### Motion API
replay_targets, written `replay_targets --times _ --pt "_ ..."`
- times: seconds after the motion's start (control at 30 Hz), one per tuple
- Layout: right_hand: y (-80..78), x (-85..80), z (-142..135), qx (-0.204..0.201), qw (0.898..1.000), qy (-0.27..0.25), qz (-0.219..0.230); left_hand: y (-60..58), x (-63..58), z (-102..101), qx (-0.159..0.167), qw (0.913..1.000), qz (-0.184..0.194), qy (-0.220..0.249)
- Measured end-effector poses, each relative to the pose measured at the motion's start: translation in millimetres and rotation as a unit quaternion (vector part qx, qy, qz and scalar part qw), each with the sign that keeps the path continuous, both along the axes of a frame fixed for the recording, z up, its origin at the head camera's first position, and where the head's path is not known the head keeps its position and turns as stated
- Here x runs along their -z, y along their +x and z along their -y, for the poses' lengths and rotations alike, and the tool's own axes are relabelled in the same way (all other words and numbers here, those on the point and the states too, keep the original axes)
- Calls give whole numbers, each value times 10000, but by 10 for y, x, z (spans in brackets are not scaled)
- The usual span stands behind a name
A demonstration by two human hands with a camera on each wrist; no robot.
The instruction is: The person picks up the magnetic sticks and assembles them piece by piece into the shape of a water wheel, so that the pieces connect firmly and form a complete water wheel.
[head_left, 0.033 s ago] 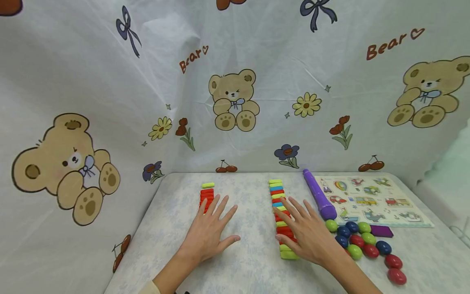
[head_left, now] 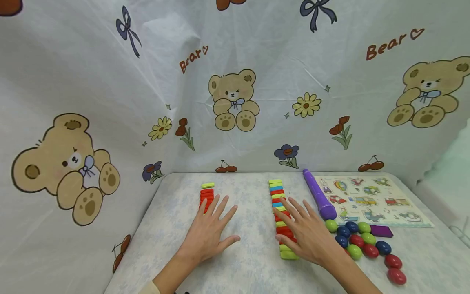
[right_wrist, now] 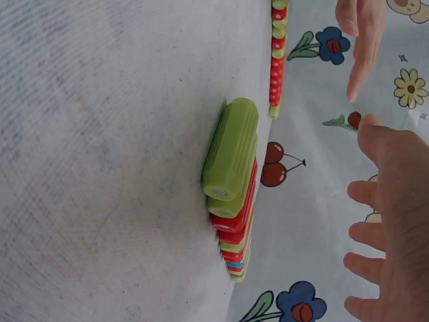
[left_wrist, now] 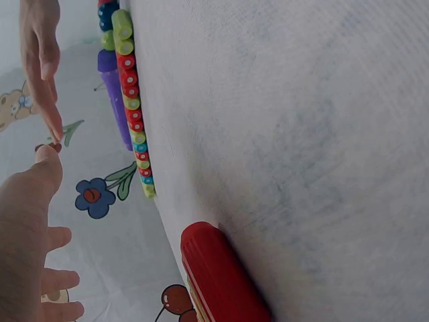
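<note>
My left hand is held over the table with its fingers spread, holding nothing. Its fingertips overlap the near part of a column of short ribbed red rods, with a yellow-green rod at the far end. My right hand, also spread and holding nothing, hovers over a longer column of red, yellow-green and blue rods, covering part of it. From the right wrist view, the closest green rod lies below the hand. A red rod appears large in the left wrist view.
A purple tapered stick with a rounded end lies right of the long column. Beyond it is a picture board of vehicles. Several egg-shaped red, green and blue pieces and a purple flat piece lie nearer. A bear-print curtain hangs behind the table.
</note>
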State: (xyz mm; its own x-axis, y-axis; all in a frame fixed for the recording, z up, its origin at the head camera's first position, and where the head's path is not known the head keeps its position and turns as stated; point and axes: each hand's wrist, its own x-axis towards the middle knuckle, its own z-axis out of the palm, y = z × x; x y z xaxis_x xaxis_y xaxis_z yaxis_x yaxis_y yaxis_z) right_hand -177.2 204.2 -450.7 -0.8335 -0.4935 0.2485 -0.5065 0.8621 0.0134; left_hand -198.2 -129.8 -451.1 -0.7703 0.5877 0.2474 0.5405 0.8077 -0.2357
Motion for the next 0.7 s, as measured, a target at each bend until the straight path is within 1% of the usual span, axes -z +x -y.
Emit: replay_targets --times 0.3,0.43,0.6,0.7 --pt "48 42 -42 -106 9998 -72 -172 22 17 -48 128 9999 66 71" --pt "59 27 -68 -94 9998 -73 -178 28 12 -98 264 9995 127 106" --pt "73 -13 -103 -30 9996 6 -268 53 -16 -219 490 9984 252 88" --pt "88 -35 -138 32 9998 0 -197 85 -18 -336 660 9967 460 71"
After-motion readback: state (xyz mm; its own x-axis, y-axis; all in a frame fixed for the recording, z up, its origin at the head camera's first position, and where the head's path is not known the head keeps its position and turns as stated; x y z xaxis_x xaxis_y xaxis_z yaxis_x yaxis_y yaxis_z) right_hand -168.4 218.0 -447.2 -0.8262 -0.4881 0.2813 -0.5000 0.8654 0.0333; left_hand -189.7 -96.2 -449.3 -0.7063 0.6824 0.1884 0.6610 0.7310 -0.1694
